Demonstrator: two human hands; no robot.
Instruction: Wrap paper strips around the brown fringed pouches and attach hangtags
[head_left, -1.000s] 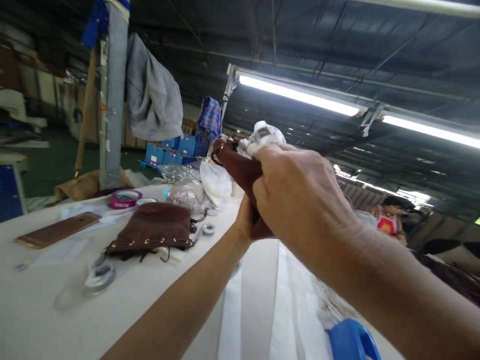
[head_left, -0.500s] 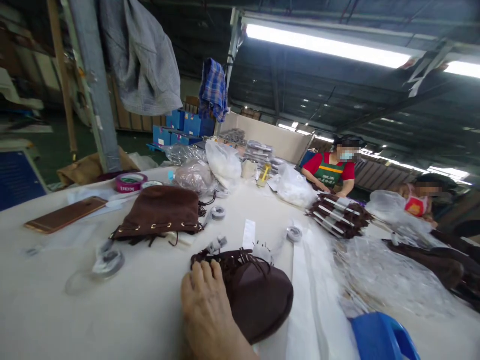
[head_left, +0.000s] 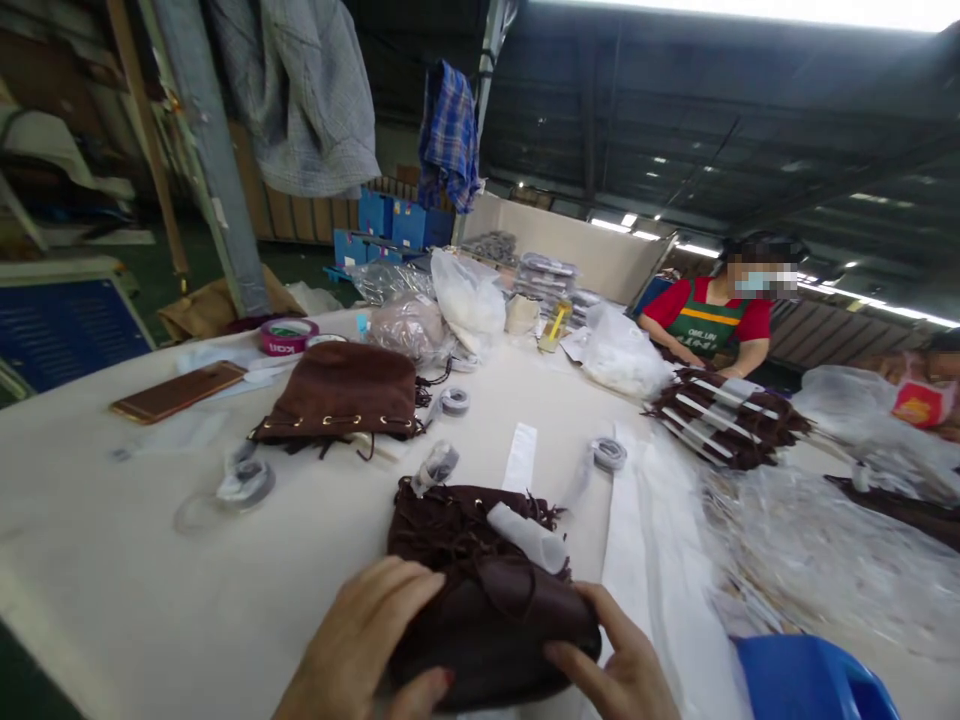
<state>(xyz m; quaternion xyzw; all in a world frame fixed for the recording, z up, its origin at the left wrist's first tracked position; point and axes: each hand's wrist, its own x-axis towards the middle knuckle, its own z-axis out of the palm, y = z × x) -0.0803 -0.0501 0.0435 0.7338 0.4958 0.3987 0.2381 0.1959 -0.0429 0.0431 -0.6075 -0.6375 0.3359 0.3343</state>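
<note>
A dark brown fringed suede bag (head_left: 487,600) lies on the white table (head_left: 112,560) near its front edge, with a white paper roll (head_left: 529,535) resting on its fringe. My left hand (head_left: 360,650) wraps round the bag's left side, fingers on top and thumb at the front. My right hand (head_left: 619,665) grips its right end, fingers pressed against the leather. A second brown bag (head_left: 341,395) with brass eyelets lies farther back to the left.
On the table lie a phone (head_left: 178,390), a pink tape roll (head_left: 283,335), small tape rolls (head_left: 454,400), plastic bags (head_left: 469,295) and clear film (head_left: 810,560). A blue object (head_left: 810,680) sits at front right. A person in a red shirt (head_left: 705,320) works by stacked brown bags (head_left: 724,415).
The bag came down from mid-air onto the table. Half a second ago only my left hand rested on it; now both hands hold it, and a paper roll lies on the fringe.
</note>
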